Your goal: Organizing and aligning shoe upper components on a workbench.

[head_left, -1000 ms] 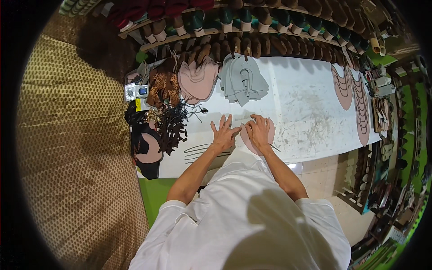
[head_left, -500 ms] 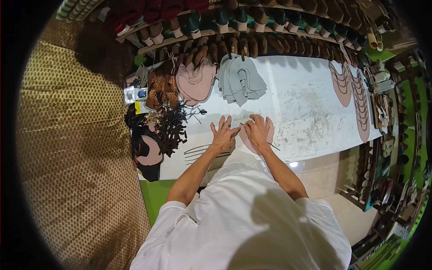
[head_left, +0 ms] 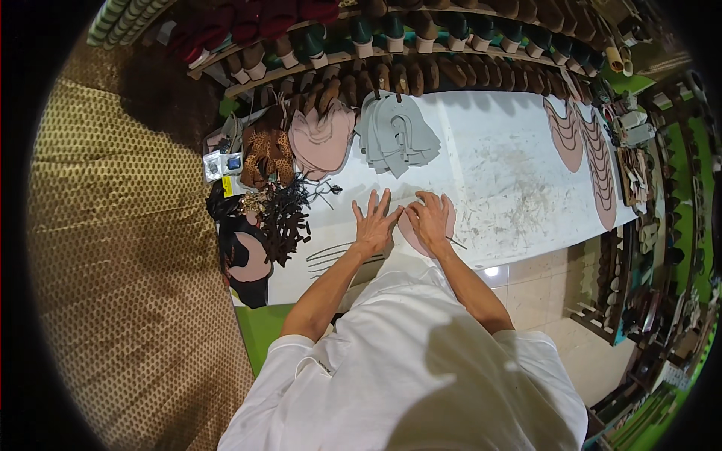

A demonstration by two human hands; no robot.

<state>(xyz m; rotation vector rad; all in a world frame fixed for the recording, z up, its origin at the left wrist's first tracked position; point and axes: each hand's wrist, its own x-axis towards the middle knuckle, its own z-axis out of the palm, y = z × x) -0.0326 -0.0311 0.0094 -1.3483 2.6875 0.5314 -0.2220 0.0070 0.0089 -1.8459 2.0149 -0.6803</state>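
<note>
A rounded pink leather-like piece [head_left: 407, 237] lies at the near edge of the white table, partly hidden under my right hand [head_left: 431, 223]. That hand rests on it with curved fingers apart. A thin dark strip [head_left: 456, 243] sticks out past the piece on its right side; the rest of it is out of sight. To the left, my left hand [head_left: 371, 225] is spread over the table, its thumb side reaching toward the piece's left edge. Several thin dark strips [head_left: 325, 255] lie loose left of my left forearm.
Behind my hands are a stack of grey cut pieces [head_left: 398, 135] and pink pieces [head_left: 320, 139]. A heap of dark straps [head_left: 286, 218] lies left. Pink pieces with dark curved strips [head_left: 602, 173] lie far right. Shelves of shoe forms [head_left: 395, 34] line the back.
The view has shifted slightly. My right hand stays on the pink piece, and my left hand keeps its spread pose beside it, with only small finger movement.
</note>
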